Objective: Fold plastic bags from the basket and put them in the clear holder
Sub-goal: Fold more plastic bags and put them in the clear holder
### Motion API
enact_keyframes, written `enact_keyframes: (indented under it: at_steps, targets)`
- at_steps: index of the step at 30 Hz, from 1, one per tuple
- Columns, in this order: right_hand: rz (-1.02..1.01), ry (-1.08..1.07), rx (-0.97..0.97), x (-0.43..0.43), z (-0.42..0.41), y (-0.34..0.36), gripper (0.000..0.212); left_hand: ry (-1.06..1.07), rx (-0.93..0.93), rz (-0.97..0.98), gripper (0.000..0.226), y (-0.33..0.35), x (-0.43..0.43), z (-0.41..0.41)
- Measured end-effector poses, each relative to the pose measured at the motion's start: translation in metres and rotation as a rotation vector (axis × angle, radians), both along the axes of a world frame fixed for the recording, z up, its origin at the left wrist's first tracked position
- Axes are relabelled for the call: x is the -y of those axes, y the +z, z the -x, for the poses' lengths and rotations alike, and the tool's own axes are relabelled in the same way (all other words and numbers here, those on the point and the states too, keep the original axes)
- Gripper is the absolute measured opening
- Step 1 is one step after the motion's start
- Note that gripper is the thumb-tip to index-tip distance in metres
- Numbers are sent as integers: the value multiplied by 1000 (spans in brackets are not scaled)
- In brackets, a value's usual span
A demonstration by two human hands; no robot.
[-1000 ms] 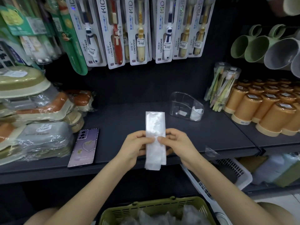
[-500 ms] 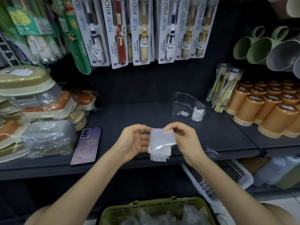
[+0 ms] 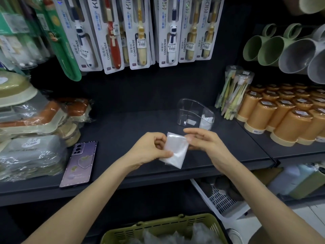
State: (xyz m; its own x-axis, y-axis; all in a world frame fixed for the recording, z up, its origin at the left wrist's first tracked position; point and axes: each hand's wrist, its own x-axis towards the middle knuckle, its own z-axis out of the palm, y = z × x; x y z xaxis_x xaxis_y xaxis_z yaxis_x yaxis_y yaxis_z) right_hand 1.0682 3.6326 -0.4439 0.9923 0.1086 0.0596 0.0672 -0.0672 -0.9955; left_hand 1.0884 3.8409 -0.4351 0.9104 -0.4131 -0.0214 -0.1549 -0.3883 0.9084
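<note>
Over a dark store shelf (image 3: pixel 131 124) the left hand (image 3: pixel 149 150) pinches the lower edge of a small folded plastic bag (image 3: pixel 175 152), and the right hand (image 3: pixel 205 143) pinches its upper corner. Just behind them the clear holder (image 3: pixel 195 113) stands on the shelf, with a white folded piece in its right part. A purple phone (image 3: pixel 79 162) lies at the left, toothbrush packs (image 3: pixel 140 32) hang above, and the green basket (image 3: pixel 158 228) of bags is below.

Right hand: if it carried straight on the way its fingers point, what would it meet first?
The right hand points leftward, so first the folded plastic bag, whose corner it seems to pinch; just behind that, probably the left hand.
</note>
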Motion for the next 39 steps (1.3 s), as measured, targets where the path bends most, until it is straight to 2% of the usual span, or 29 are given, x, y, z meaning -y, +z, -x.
enact_keyframes:
  at_steps: [2, 4, 10, 12, 15, 19, 23, 25, 27, 28, 31, 33, 36, 39]
  targets:
    - [177, -86, 29, -2, -2, -1, 16, -29, 70, -33, 25, -1, 8, -6]
    - [205, -131, 64, -1, -4, -3, 2, -42, 122, -53, 22, -5, 14, -13]
    - [276, -281, 142, 29, -16, -8, 16, -74, 161, -83, 19, -18, 31, -41]
    - [302, -316, 156, 47, -21, -10, 15, -1, 173, -99, 22, -25, 37, -59]
    - [313, -348, 148, 74, -31, -13, 13, 179, 189, -141, 41, -30, 51, -91]
    - [283, -373, 117, 99, -50, -19, 15, 304, 5, -26, 77, -20, 80, -130]
    - [197, -370, 82, 115, -71, -22, 18, 310, -159, 120, 94, -16, 102, -155]
    - [148, -356, 72, 119, -79, -22, 20, 305, -202, 172, 81, -19, 107, -161]
    - [126, -344, 58, 122, -87, -20, 20, 293, -184, 184, 34, -23, 108, -162]
    - [119, -338, 46, 123, -91, -20, 19, 272, -166, 205, 26, -27, 108, -163]
    - [129, -330, -4, 127, -104, -21, 15, 263, -157, 251, 24, -31, 106, -162]
    - [130, -325, -30, 127, -113, -21, 12, 253, -159, 271, 43, -34, 102, -162]
    - [142, -341, -61, 124, -125, -24, 7, 203, -147, 298, 54, -40, 94, -156]
    - [361, -399, -9, 119, -133, -34, 17, 197, -150, 349, 74, -47, 84, -150]
